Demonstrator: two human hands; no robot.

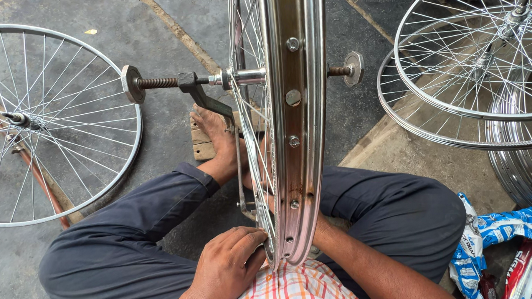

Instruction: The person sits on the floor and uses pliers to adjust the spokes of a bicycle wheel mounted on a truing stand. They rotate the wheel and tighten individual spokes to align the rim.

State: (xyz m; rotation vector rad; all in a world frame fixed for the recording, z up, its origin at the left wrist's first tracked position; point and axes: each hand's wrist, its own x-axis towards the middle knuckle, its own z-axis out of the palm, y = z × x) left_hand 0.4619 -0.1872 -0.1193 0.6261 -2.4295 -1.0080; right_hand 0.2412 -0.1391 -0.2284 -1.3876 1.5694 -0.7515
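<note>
A silver spoked bicycle wheel (294,109) stands upright in front of me, its rim edge-on to the camera, its threaded axle (162,81) held in a dark metal stand (211,101). My left hand (226,263) rests against the near left side of the rim, fingers curled at the spokes. My right hand is mostly hidden behind the rim; only its wrist and forearm (356,253) show, reaching to the rim's right side. What that hand holds cannot be seen. My bare foot (219,143) rests on the stand's wooden base.
A finished wheel (49,124) lies flat on the concrete floor at the left. Several more wheels and rims (475,68) are stacked at the upper right. Blue, white and red plastic packets (498,252) lie by my right knee.
</note>
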